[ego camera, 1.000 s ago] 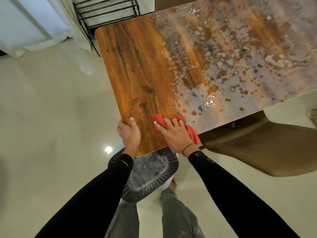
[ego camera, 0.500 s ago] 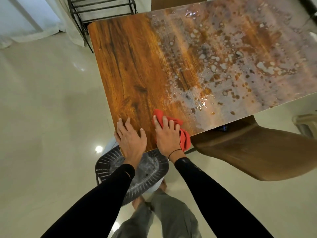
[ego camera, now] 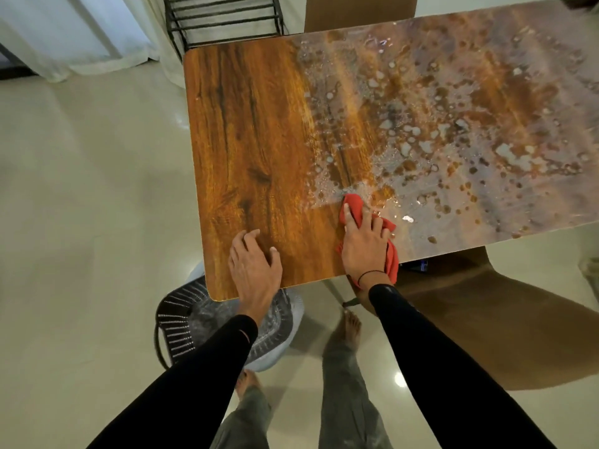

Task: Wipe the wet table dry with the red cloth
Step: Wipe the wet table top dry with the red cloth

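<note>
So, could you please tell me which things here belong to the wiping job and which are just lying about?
Job: crumpled red cloth under right hand; wet brown wooden table; left hand braced on it.

Lying about: brown chair; black metal rack; black slatted basket.

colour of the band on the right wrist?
Black: a thin band around the right hand wrist, just above the black sleeve. Head view, the only one.
</note>
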`<action>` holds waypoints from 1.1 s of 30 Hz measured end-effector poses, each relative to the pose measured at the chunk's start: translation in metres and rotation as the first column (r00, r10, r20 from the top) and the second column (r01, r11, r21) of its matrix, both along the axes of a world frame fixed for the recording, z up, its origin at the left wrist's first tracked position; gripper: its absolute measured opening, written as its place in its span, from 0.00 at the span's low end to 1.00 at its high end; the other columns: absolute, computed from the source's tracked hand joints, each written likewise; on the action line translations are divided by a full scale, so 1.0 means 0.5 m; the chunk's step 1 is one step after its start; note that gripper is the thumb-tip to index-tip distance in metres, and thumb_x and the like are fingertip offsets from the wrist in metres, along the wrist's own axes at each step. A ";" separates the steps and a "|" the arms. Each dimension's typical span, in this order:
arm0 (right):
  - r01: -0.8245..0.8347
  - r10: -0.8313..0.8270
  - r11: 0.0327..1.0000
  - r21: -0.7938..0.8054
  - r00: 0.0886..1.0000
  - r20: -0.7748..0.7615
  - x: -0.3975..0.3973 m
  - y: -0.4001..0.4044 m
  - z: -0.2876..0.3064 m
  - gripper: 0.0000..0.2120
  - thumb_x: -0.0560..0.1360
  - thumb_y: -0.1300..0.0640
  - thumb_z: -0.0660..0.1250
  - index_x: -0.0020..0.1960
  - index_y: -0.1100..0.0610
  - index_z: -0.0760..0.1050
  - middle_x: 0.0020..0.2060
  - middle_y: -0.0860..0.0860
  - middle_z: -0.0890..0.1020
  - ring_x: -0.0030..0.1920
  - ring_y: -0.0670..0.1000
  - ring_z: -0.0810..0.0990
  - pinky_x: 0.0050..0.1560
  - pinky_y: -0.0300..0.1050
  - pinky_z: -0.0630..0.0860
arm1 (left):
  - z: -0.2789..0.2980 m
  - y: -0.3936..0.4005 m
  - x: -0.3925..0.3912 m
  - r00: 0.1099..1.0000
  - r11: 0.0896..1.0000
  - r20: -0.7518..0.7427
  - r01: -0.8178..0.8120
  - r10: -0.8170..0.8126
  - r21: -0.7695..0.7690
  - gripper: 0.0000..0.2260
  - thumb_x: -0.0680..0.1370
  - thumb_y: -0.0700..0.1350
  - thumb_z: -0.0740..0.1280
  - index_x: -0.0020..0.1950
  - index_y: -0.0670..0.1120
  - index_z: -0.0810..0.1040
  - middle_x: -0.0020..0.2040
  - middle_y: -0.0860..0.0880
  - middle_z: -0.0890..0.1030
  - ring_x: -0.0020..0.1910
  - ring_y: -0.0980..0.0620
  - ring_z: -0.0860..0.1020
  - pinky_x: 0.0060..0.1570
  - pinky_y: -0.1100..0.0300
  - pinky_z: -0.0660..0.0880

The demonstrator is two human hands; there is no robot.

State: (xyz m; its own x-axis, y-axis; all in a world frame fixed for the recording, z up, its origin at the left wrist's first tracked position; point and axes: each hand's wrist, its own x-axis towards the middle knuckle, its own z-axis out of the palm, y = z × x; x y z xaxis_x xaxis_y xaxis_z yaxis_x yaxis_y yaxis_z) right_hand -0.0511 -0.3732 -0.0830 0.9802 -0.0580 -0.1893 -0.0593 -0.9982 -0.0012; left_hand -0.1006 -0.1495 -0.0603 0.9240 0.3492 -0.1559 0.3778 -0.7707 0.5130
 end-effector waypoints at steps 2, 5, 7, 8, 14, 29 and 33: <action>0.110 -0.109 0.993 0.032 0.994 -0.024 0.000 0.025 0.001 0.37 0.81 0.52 0.66 0.87 0.49 0.55 0.78 0.62 0.67 0.71 0.66 0.70 0.70 0.67 0.69 | -0.001 -0.048 0.000 0.999 0.999 0.001 -0.036 0.036 -0.008 0.19 0.81 0.46 0.71 0.71 0.45 0.73 0.72 0.41 0.73 0.71 0.40 0.73 0.71 0.42 0.72; 0.097 -0.091 0.991 0.095 0.994 -0.064 -0.007 0.062 0.009 0.39 0.80 0.53 0.66 0.87 0.52 0.54 0.77 0.63 0.68 0.69 0.66 0.72 0.66 0.66 0.70 | 0.002 -0.120 0.011 0.995 0.995 -0.017 -0.097 0.097 -0.013 0.19 0.79 0.45 0.73 0.69 0.46 0.73 0.69 0.42 0.74 0.68 0.41 0.75 0.67 0.44 0.74; -0.176 0.180 0.981 0.084 0.983 -0.037 -0.026 0.050 -0.002 0.40 0.80 0.53 0.67 0.87 0.53 0.54 0.76 0.62 0.69 0.69 0.64 0.73 0.67 0.66 0.71 | 0.002 -0.159 0.026 0.989 0.990 -0.022 -0.143 0.143 -0.008 0.20 0.79 0.45 0.73 0.69 0.46 0.73 0.70 0.42 0.74 0.68 0.41 0.75 0.67 0.44 0.73; -0.327 0.331 0.941 0.082 0.943 -0.035 -0.031 0.029 -0.009 0.41 0.80 0.53 0.69 0.87 0.53 0.52 0.77 0.61 0.68 0.70 0.64 0.72 0.69 0.66 0.71 | 0.002 -0.176 0.032 0.986 0.987 -0.023 -0.162 0.162 -0.004 0.20 0.79 0.45 0.73 0.69 0.46 0.73 0.70 0.42 0.74 0.67 0.40 0.75 0.67 0.44 0.73; -0.356 0.361 0.926 0.128 0.932 -0.026 0.039 -0.164 -0.012 0.41 0.80 0.48 0.69 0.87 0.48 0.52 0.79 0.59 0.67 0.71 0.64 0.71 0.72 0.65 0.70 | 0.007 -0.236 0.060 0.964 0.965 -0.041 -0.263 0.263 0.012 0.19 0.82 0.46 0.72 0.70 0.45 0.73 0.70 0.41 0.74 0.68 0.41 0.74 0.70 0.46 0.71; 0.041 -0.032 0.993 0.112 0.996 -0.082 0.086 -0.101 -0.002 0.46 0.78 0.49 0.73 0.88 0.52 0.52 0.79 0.61 0.68 0.70 0.63 0.72 0.67 0.64 0.68 | -0.019 -0.228 0.114 0.935 0.933 0.038 -0.350 0.354 -0.086 0.11 0.84 0.47 0.68 0.64 0.47 0.75 0.60 0.48 0.76 0.58 0.50 0.75 0.59 0.50 0.77; -0.380 0.393 0.915 0.137 0.916 -0.083 0.084 -0.064 -0.010 0.45 0.79 0.49 0.71 0.88 0.51 0.49 0.81 0.59 0.64 0.73 0.62 0.69 0.72 0.65 0.66 | -0.029 -0.202 0.116 0.923 0.922 0.045 -0.378 0.382 -0.087 0.10 0.84 0.47 0.68 0.63 0.48 0.74 0.58 0.48 0.77 0.58 0.47 0.77 0.59 0.47 0.78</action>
State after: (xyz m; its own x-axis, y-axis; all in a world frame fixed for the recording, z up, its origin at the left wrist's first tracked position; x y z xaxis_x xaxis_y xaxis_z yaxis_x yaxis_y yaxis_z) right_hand -0.0090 -0.4054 -0.0882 0.8951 0.3501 -0.2760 0.3252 -0.9363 -0.1328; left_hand -0.0425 -0.2506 -0.0749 0.7325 0.6653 -0.1443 0.6016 -0.5334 0.5946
